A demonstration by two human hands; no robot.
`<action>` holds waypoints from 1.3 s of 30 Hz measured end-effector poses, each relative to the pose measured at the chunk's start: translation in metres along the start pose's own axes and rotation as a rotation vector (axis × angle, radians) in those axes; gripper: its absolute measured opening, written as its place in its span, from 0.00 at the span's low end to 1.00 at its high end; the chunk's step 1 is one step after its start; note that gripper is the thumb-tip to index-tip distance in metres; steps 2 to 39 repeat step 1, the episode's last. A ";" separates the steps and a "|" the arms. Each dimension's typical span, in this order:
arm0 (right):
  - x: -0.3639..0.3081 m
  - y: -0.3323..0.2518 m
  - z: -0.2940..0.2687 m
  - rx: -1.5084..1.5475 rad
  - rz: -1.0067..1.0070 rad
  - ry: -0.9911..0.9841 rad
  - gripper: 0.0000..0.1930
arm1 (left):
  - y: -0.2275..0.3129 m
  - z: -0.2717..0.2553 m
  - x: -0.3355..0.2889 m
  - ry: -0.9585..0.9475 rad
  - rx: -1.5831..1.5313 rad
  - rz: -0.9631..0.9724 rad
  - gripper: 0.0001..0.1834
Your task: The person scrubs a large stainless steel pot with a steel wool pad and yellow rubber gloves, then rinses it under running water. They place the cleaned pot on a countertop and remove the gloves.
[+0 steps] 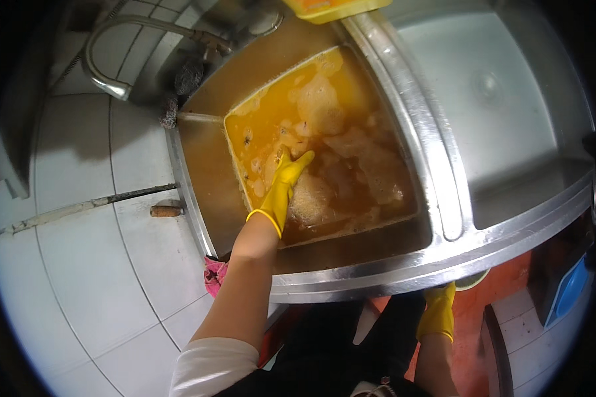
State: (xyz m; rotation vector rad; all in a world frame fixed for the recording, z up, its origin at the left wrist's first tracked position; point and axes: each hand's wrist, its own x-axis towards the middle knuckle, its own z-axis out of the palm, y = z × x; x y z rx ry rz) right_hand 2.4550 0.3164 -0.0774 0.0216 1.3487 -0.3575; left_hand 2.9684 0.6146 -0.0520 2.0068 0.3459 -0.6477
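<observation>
My left hand [283, 188], in a yellow rubber glove, reaches over murky orange-brown water [351, 192] in the left sink basin [202, 159]. Its thumb sticks out to the right, apart from the fingers, whose tips reach the pale foam [319, 106] and are partly hidden. Nothing shows in its grasp. Below the sink's front rim [371, 281] is my right hand [438, 311], gloved in yellow too. The rim covers its fingers, so their pose is hidden. Just right of it shows the edge of a pale green round container [472, 280]; whether they touch I cannot tell.
A metal divider [420, 126] separates the right basin [483, 106]. A curved faucet [116, 86] and dark scouring pads [189, 78] are at the back left. A yellow container [338, 8] sits at the far edge. A pink cloth [214, 274] hangs at the near left corner.
</observation>
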 end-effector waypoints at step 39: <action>-0.038 -0.001 -0.021 -0.025 -0.014 0.066 0.30 | -0.008 0.003 0.008 0.008 0.062 0.031 0.52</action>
